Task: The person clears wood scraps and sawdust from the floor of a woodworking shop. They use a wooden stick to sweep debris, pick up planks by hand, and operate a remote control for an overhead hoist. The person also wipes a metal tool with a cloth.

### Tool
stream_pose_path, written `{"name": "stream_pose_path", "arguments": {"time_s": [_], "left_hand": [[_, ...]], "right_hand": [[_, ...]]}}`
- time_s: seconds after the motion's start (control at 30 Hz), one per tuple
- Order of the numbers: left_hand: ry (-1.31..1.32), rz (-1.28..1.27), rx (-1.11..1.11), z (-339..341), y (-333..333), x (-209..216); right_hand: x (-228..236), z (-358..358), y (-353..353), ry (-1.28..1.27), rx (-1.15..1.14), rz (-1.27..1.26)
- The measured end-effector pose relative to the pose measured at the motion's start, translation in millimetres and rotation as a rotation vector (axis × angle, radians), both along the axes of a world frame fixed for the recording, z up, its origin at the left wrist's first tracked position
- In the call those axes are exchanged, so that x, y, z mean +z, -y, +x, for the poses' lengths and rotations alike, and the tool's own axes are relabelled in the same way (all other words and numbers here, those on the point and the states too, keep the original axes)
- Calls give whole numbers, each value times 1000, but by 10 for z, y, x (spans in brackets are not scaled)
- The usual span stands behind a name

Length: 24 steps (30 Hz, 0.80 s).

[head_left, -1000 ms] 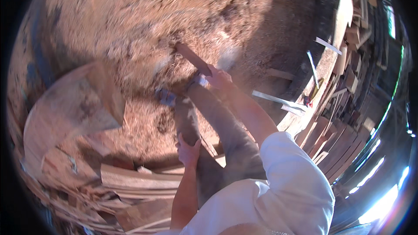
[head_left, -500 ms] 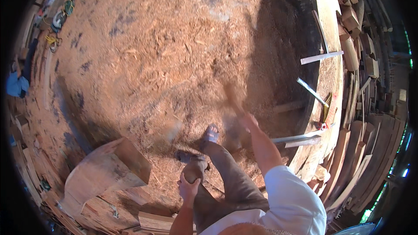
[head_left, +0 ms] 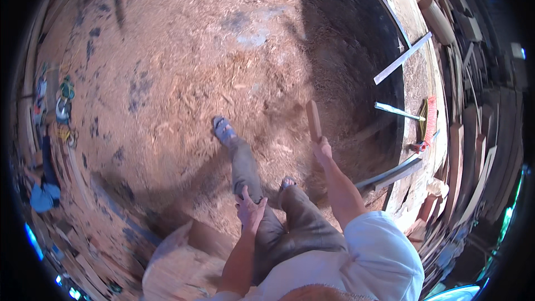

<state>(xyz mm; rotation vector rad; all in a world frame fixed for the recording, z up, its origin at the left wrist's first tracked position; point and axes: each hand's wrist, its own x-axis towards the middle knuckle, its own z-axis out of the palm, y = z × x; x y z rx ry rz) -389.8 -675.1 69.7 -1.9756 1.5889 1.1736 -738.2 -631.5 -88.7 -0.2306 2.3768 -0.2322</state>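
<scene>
My right hand (head_left: 321, 150) is closed round the near end of a short, flat wooden stick (head_left: 314, 121), which points away from me over the floor. My left hand (head_left: 249, 212) is at my left knee, fingers apart and nothing in it; whether it presses on the brown trouser leg (head_left: 244, 164) I cannot tell. Both feet wear sandals; the left sandal (head_left: 223, 127) is set well ahead of the right one (head_left: 288, 182). Wood shavings (head_left: 195, 89) cover the floor under the stick and my feet.
On the right, a long pale timber (head_left: 415, 67) carries a red-bristled brush (head_left: 429, 121) and metal strips (head_left: 402, 58). Stacked boards (head_left: 473, 150) stand beyond. A blurred wooden block (head_left: 184, 265) lies at lower left. A power tool (head_left: 63, 110) and a person in blue (head_left: 44, 197) are far left.
My left foot has stepped forward past the right. The left hand has loosened from a curl over the knee. The right hand keeps the stick, now pointing straighter ahead; the view has turned and shifted.
</scene>
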Motion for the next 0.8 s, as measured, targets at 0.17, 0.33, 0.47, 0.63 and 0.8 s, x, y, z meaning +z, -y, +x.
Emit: {"name": "stream_pose_path", "arguments": {"time_s": [0.17, 0.33, 0.47, 0.63, 0.8], "left_hand": [[12, 19, -127, -130, 1183, -127], [87, 127, -111, -14, 1731, -158], [87, 178, -182, -60, 2101, -260], [133, 228, -227, -242, 2489, -319], [96, 205, -288, -503, 2808, -505]], "right_hand": [[-1178, -81, 1254, -76, 221, 204], [-91, 995, 2874, 303, 359, 135], [351, 1062, 3589, 455, 740, 105], [361, 804, 3814, 419, 685, 7], [-263, -407, 3559, 124, 468, -68]]}}
